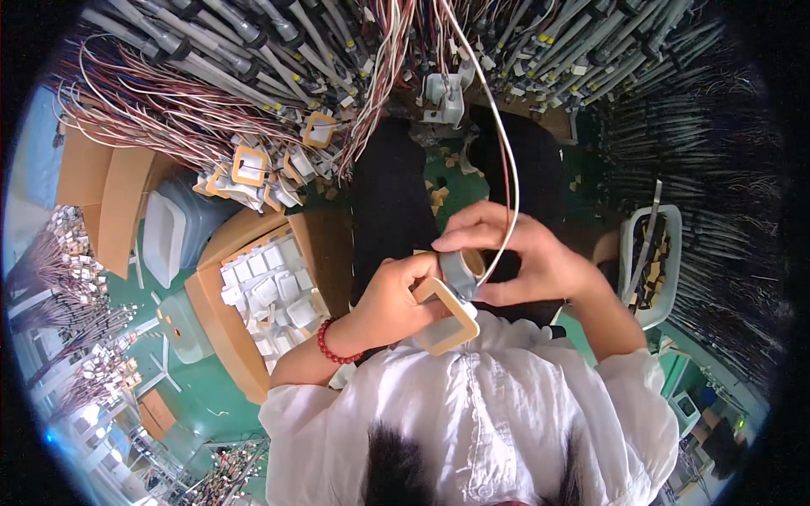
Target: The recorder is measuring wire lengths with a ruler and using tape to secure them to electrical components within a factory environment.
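Note:
In front of my chest my left hand (392, 299) is closed around a small white square housing with a tan frame (456, 305) on its face. A red bead bracelet (331, 347) circles that wrist. My right hand (536, 257) grips a roll of grey tape (456, 275) with a brown core, its fingers over the top and thumb below. The roll is held right against the housing, and my left fingertips also come up to it. A white cable (504, 143), with a dark red wire beside it, arches up from the housing. The roll hides where the cable joins.
Left of me stands a cardboard box (232, 333) of white square parts. Bundled wires (152, 101) with tan-framed housings (251, 165) hang at the upper left. Grey cables (565, 51) line the far side. A white bin (671, 278) with tan scraps is at right.

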`<action>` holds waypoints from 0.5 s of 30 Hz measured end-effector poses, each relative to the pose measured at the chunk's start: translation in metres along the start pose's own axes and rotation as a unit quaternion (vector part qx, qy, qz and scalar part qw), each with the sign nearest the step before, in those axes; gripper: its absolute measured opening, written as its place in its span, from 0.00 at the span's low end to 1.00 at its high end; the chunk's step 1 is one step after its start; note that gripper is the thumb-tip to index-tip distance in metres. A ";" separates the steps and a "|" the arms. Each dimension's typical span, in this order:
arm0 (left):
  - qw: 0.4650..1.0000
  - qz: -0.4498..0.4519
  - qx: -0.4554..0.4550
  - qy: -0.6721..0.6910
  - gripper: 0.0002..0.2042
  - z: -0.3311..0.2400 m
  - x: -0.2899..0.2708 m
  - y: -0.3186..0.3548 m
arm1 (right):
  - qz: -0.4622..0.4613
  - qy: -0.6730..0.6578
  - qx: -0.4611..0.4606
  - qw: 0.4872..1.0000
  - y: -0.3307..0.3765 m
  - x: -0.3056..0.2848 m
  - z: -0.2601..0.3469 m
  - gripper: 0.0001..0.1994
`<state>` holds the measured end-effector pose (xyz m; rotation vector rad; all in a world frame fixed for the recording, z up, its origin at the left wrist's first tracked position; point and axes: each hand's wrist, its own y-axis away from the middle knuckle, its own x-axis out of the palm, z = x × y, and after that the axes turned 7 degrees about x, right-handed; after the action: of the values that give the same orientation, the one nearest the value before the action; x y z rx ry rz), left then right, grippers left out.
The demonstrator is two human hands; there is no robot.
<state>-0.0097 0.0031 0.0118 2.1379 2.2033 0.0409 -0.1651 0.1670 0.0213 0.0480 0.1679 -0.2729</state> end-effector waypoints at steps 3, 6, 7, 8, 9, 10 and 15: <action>0.999 -0.027 -0.020 -0.006 0.13 0.003 -0.005 -0.002 | 0.015 0.043 0.006 0.999 0.001 -0.010 -0.010 0.25; 0.997 -0.063 -0.005 -0.042 0.13 0.009 -0.005 -0.001 | 0.059 -0.104 0.110 0.987 0.013 -0.006 -0.010 0.22; 0.995 -0.079 0.003 -0.059 0.13 0.011 -0.003 0.000 | 0.057 -0.230 0.185 0.954 0.018 0.000 -0.007 0.21; 0.995 -0.078 0.002 -0.058 0.13 0.013 -0.002 0.001 | 0.054 -0.352 0.256 0.899 0.022 0.006 -0.003 0.21; 0.986 -0.091 0.045 -0.132 0.11 0.016 0.000 0.003 | 0.006 -0.425 0.296 0.855 0.024 0.012 -0.003 0.33; 0.969 -0.103 0.092 -0.205 0.10 0.017 0.000 0.000 | -0.032 -0.577 0.291 0.762 0.023 0.017 0.004 0.32; 0.994 -0.066 0.011 -0.086 0.13 0.010 0.013 -0.004 | -0.145 -0.313 0.128 0.930 0.029 0.017 -0.036 0.22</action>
<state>-0.0139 0.0155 0.0014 1.9194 2.2482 -0.1678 -0.1466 0.1926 -0.0165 0.1920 -0.5025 -0.5913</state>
